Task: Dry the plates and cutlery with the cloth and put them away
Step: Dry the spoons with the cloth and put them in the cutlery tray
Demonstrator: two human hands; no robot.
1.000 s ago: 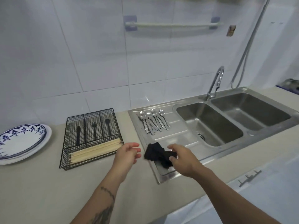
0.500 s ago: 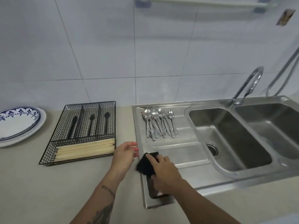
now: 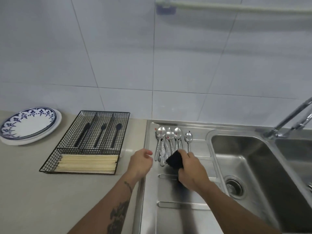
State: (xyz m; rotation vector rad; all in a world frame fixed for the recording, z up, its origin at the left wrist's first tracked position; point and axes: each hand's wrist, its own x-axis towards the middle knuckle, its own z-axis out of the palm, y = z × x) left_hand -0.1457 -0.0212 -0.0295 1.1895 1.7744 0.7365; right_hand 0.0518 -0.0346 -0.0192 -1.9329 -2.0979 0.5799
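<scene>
**Cloth in right hand, at the spoon handles**

Counts: spoons (image 3: 170, 141) – 4 bowls clearly visible side by side on the drainboard (image 3: 179, 206), maybe more handles bunched under them; can't tell exact no. Plates (image 3: 28, 125) – 2 at least, stacked, top one w/ blue pattern rim, far left on the counter (image 3: 33, 191). Wire tray (image 3: 87, 142) w/ 3 black utensils, one per slot at the back, and a bundle of pale chopsticks (image 3: 87, 163) in the front compartment.

Right hand (image 3: 190, 171) grips the black cloth (image 3: 174, 160) – fingers curled round it, thumb side up; the cloth sticks out past the fingers toward the left and touches or overlaps the near ends of the spoon handles. Left hand (image 3: 140, 162) hovers just beside the handles at the drainboard's left edge, fingers loosely curled, holding nothing, apart from the cloth.

Around: double sink (image 3: 249, 166) right of the drainboard, drain in the near basin, tap (image 3: 290, 119) at the back right. Tiled wall behind, rail (image 3: 236, 8) up top. Tray sits btwn plates and drainboard.
</scene>
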